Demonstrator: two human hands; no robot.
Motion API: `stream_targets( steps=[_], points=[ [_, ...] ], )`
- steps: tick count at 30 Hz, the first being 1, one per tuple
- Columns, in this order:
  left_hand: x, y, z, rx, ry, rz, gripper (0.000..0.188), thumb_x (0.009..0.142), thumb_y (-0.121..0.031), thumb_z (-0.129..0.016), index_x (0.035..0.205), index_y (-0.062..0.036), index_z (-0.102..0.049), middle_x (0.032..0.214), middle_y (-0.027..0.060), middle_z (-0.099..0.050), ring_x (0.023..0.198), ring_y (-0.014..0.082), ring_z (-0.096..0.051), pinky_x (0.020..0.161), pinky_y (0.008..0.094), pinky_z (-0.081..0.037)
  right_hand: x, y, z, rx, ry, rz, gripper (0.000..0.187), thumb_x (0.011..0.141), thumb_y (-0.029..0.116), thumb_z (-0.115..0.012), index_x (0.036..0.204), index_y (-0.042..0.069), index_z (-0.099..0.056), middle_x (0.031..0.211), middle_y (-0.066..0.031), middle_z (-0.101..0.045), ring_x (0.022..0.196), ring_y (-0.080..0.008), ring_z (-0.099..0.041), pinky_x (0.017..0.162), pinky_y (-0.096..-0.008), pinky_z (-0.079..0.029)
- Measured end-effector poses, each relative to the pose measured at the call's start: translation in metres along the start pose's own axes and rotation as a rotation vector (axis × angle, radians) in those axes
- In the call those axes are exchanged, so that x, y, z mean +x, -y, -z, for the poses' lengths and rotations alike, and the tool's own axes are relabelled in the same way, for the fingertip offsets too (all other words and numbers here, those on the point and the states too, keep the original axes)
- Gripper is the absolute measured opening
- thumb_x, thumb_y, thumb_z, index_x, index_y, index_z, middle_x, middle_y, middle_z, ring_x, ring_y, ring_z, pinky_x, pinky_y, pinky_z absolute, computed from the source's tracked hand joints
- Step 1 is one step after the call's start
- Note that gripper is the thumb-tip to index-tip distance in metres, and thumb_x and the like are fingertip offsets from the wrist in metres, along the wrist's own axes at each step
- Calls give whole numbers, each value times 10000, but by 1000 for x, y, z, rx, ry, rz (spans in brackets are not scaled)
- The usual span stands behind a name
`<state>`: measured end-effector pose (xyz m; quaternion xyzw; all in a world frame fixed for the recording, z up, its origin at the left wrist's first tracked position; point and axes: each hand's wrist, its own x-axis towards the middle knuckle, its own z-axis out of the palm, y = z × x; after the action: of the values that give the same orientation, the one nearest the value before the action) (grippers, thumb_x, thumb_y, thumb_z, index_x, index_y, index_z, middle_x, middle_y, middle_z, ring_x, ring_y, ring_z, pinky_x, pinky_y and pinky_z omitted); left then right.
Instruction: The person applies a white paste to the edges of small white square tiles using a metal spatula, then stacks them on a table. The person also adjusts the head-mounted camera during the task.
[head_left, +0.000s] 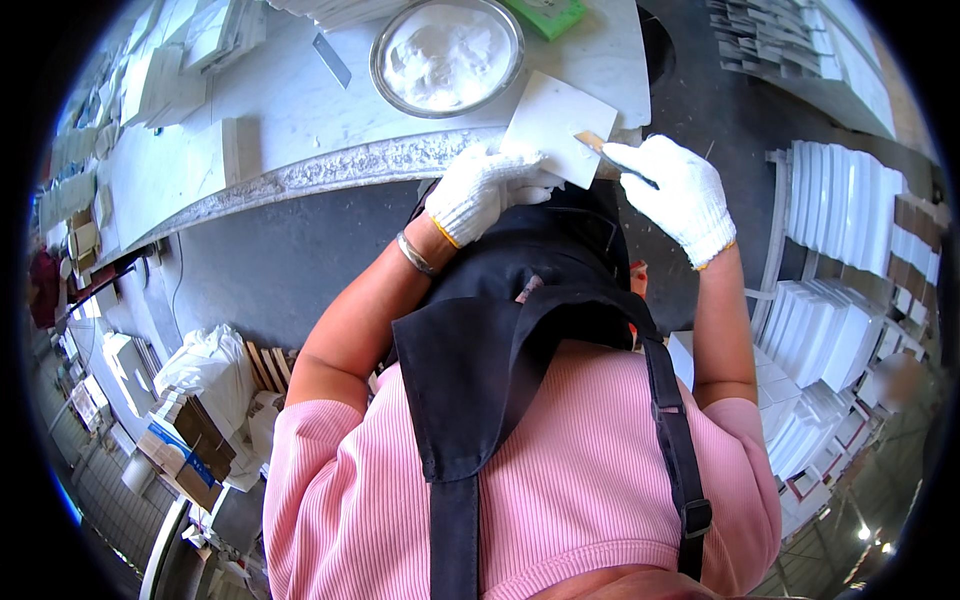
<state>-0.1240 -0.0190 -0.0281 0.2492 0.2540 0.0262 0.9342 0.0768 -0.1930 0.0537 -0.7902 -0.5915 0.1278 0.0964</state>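
Note:
My left hand (495, 188), in a white knitted glove, grips the lower left edge of a square white tile (556, 112). The tile is tilted in front of the stone-topped table's edge. In a matching glove, my right hand (680, 190) is closed around a small flat tool (592, 142) with a tan end and a dark part by the fingers; its exact kind is unclear. The tool's tan end lies over the tile's right side. Just beyond the tile stands a round metal bowl (384, 88) holding white paste or powder (448, 58).
A grey flat blade (332, 60) and a green box (548, 14) lie on the table (300, 120). White slabs (222, 150) stand at its left. Stacked white tiles (840, 205) line the right side. Cardboard boxes (185, 450) and white plastic sheeting (210, 370) are at lower left.

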Motion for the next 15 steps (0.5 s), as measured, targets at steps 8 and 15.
stream_targets(
  steps=[8, 15],
  points=[
    [1, -1, -2, -5, 10, -6, 255, 937, -90, -636, 1173, 6, -625, 1107, 125, -689, 991, 270, -696, 796, 347, -585, 6, -1, 26, 108, 8, -13, 305, 879, 195, -637, 1171, 194, -725, 926, -94, -671, 825, -262, -668, 725, -367, -547],
    [-1, -2, -5, 94, -36, 6, 320, 911, -144, -675, 1169, 41, -634, 1054, 143, -702, 909, 243, -706, 765, 317, -571, 64, 15, 33, 587, -173, 11, 311, 849, 100, -667, 1156, 78, -711, 957, -115, -691, 863, -240, -692, 784, -330, -542]
  ],
)
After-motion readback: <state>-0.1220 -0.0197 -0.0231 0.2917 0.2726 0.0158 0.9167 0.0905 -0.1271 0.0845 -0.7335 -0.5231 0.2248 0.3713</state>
